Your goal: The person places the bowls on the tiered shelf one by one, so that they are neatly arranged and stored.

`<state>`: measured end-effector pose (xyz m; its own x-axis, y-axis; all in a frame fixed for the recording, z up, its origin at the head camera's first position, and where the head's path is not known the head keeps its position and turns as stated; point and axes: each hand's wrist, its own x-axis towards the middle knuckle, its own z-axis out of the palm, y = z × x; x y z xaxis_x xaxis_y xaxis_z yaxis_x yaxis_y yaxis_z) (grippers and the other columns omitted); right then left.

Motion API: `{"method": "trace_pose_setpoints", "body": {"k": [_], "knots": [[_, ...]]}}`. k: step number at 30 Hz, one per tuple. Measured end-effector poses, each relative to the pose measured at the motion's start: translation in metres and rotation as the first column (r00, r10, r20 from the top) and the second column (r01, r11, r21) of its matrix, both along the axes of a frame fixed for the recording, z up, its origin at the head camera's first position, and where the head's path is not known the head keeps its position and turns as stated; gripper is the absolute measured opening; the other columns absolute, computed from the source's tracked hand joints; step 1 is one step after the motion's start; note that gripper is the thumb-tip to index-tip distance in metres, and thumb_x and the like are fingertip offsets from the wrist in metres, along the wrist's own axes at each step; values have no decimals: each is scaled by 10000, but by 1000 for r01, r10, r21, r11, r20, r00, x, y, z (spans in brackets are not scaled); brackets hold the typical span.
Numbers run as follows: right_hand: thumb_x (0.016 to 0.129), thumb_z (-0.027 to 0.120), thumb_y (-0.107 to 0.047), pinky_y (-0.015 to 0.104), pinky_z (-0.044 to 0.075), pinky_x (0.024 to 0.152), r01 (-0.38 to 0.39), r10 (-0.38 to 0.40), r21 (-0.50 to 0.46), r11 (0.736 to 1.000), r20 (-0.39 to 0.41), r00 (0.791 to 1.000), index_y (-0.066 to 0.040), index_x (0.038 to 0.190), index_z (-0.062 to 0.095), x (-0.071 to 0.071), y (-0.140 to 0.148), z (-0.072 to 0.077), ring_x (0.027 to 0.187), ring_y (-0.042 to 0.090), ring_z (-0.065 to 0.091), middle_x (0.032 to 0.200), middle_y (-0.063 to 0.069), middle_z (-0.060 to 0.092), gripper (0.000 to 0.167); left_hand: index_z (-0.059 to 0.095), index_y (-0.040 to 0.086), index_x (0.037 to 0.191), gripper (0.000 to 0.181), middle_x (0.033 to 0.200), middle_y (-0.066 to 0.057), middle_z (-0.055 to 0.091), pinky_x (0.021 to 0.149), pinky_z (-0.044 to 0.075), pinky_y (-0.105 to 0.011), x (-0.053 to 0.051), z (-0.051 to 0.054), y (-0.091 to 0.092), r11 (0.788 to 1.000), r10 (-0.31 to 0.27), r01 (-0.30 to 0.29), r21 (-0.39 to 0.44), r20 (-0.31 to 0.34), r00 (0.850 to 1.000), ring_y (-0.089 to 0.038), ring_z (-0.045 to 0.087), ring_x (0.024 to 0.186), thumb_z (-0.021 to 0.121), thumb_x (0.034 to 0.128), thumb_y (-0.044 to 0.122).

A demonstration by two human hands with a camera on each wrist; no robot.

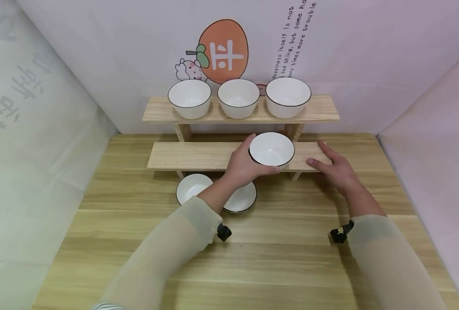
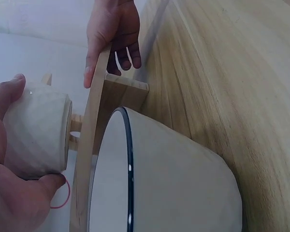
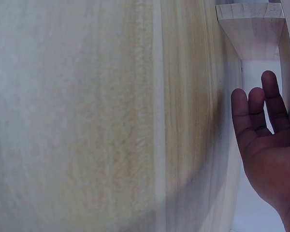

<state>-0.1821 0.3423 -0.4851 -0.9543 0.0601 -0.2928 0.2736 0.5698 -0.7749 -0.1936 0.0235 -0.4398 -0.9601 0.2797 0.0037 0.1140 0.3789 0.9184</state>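
Note:
My left hand (image 1: 245, 161) grips a white bowl (image 1: 272, 148) with a dark rim, thumb and fingers around its side. The bowl is upright over the lower wooden shelf (image 1: 192, 156); in the left wrist view a small gap shows between the bowl's base (image 2: 67, 130) and the board. At that shelf's right end is my right hand (image 1: 339, 170), its thumb and index finger on the top face. Its other fingers (image 3: 275, 108) extend, fairly straight, beneath the board in the right wrist view.
Three similar bowls stand on the upper shelf (image 1: 151, 110): left (image 1: 190, 94), middle (image 1: 238, 100), right (image 1: 288, 98). Below, on the wooden table (image 1: 276, 267), are two more, a left bowl (image 1: 192, 187) and a right bowl (image 1: 241, 198) partly behind my left forearm. White printed cloth (image 1: 353, 56) surrounds the table.

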Motion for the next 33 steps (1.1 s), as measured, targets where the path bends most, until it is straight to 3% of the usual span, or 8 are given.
{"method": "trace_pose_setpoints", "body": {"k": [6,10,13,19,33], "knots": [[896,668,-708,647,288,1189,1,-1,-3,1000,2,1000,-496,1628,88,0,0,-2,1430,451,419,1733,84,65,957,310,164,1630,1244,1517,-9,511,1104,461,-400,-4,-2,13,1000,0,0,3,8,1000,-205,510,1348,1006,635,436],[882,667,-728,673,225,1203,-6,6,18,1000,-1,1000,-493,1630,91,-1,1,-3,1550,430,173,1735,53,50,972,313,163,1629,1244,1526,-13,509,1121,444,-392,-6,-3,20,1000,4,-4,0,10,1000,-206,500,1363,1010,632,421],[878,668,-731,682,198,1206,-16,16,28,999,-14,1000,-468,1639,105,-1,0,-3,1571,410,83,1734,20,48,982,314,153,1629,1246,1530,-12,506,1133,431,-386,-7,-4,24,1000,10,-10,-4,7,1000,-201,494,1371,1014,629,405],[870,674,-736,676,208,1207,-5,5,29,1000,-18,1000,-517,1620,111,0,0,-2,1571,406,87,1733,38,69,963,346,154,1606,1210,1476,9,547,1098,456,-367,-10,-8,33,1000,6,-5,22,-28,1000,-187,535,1319,1019,625,376],[856,658,-765,681,198,1207,-9,9,37,999,-7,1000,-454,1646,95,1,1,0,1573,410,63,1735,47,52,1019,347,174,1593,1168,1467,29,526,1107,448,-363,-14,-6,45,1000,3,-2,21,-49,999,-161,507,1328,1016,650,341]]}}
